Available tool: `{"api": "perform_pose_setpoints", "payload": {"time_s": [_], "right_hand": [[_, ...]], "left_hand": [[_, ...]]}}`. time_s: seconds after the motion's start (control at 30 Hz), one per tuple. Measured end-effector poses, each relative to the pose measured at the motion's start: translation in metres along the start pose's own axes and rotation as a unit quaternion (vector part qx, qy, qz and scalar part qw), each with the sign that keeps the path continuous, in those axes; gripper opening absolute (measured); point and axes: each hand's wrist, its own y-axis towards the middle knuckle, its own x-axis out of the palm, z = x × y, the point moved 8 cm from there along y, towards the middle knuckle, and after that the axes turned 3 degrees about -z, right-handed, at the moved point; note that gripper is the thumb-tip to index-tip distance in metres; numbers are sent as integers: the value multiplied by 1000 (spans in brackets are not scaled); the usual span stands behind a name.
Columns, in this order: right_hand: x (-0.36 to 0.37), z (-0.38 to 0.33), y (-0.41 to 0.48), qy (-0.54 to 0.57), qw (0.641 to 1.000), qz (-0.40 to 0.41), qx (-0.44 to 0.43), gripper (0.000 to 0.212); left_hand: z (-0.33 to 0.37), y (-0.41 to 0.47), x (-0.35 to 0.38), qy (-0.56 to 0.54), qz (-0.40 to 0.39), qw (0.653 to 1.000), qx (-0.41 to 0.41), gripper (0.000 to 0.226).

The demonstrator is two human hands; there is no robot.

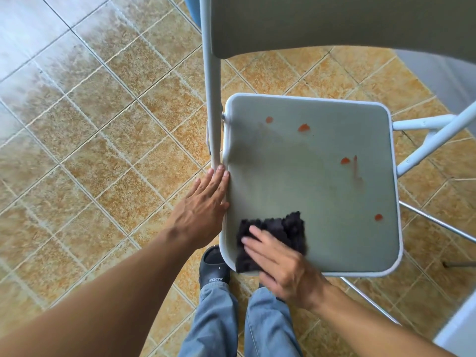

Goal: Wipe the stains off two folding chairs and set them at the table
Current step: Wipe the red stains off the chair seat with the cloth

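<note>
The folding chair (334, 24) stands unfolded on the tiled floor (103, 124), its seat (296, 184) dotted with orange stains (304, 128). The left hand (203, 202) lies flat against the seat's left edge, grip wide and holding nothing, probably to steady the chair. The right hand (280, 266) presses a black cloth (283, 226) onto the near left corner, fingers straight, likely to spread wiping pressure. The stains lie beyond it.

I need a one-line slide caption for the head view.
Right hand presses a black cloth on the red-spotted grey seat; left hand rests against its edge.
</note>
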Motion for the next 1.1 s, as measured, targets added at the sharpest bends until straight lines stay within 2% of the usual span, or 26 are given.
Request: {"api": "perform_pose_setpoints", "payload": {"time_s": [0.1, 0.23, 0.3, 0.43, 0.53, 0.63, 0.7, 0.83, 0.9, 1.0, 1.1], "right_hand": [[1, 6, -2, -6, 999, -22, -44, 38], [-21, 32, 39, -72, 996, 8, -61, 36], [-37, 58, 78, -103, 994, 34, -17, 37], [-79, 120, 156, -106, 984, 62, 130, 43], [-87, 129, 169, -88, 981, 48, 166, 45], [-71, 93, 134, -81, 987, 71, 115, 43], [-52, 64, 95, -27, 992, 83, 88, 44], [-13, 9, 22, 37, 998, 34, 22, 45], [-4, 4, 11, 29, 999, -2, -25, 42], [-13, 21, 27, -25, 997, -2, -71, 32], [-37, 52, 70, -95, 994, 45, -31, 31]], "left_hand": [[0, 0, -2, -10, 11, 1000, 8, 58], [1, 1, -3, -21, 39, 999, 21, 57], [0, 1, -2, -22, 43, 999, 23, 62], [1, 1, -2, -35, 43, 998, 23, 70], [0, 0, -2, -33, 33, 998, 28, 77], [-1, 0, 0, -24, 27, 999, 27, 81], [-1, 0, 0, -26, 29, 999, 24, 82], [0, 0, 3, -30, 31, 999, 24, 85], [0, 1, 3, -35, 35, 998, 24, 86], [3, 2, 0, -43, 44, 998, 28, 82], [4, 2, -4, -52, 63, 996, 40, 82]]}}
